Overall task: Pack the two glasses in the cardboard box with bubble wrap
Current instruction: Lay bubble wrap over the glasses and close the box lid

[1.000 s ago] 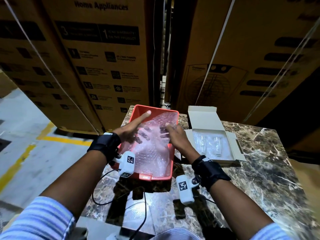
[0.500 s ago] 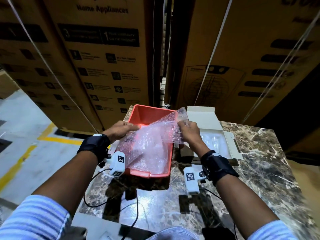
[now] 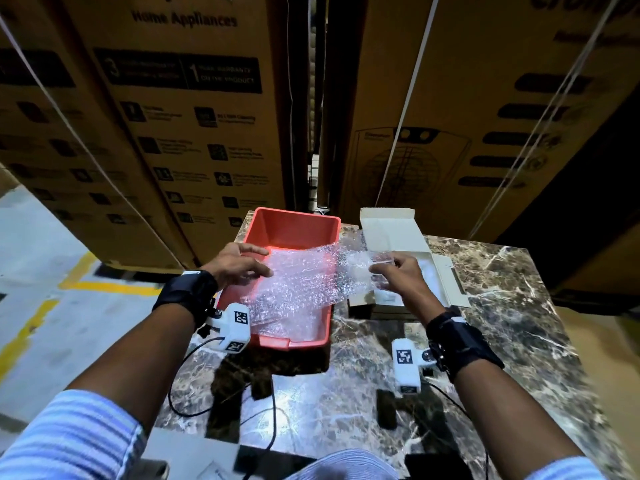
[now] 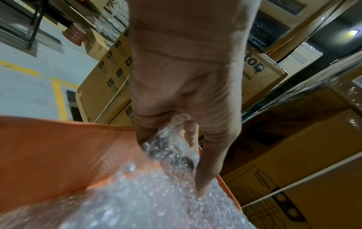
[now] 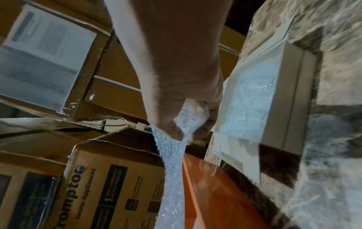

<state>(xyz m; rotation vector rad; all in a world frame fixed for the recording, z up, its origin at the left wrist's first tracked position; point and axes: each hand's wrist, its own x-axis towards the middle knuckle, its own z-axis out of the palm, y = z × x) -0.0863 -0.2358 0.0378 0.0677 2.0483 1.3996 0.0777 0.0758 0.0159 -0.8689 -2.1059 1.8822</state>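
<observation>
The sheet of bubble wrap (image 3: 304, 278) is held stretched between both hands above the orange plastic tub (image 3: 294, 230), its long axis running left to right across the person. The left hand (image 3: 239, 263) pinches the sheet's left edge between thumb and fingers; the right hand (image 3: 398, 275) pinches the right edge, with the wrap bunched inside its curled fingers as the right wrist view shows. The near part of the sheet sags into the tub and appears to touch its near wall. The open white cardboard box (image 3: 446, 289) lies on the marble table (image 3: 519, 323) just beside the tub, on its right, directly under and beyond the right hand; the right hand is therefore the nearer one, and the transfer runs rightward. Inside the box a clear layer of wrap is visible; the two glasses cannot be made out for certain here. The box lid stands open on the far side and a flap lies out to the right, so the opening is free from above. Bare table extends right of the box and toward the person; stacked cartons stand behind the table.
</observation>
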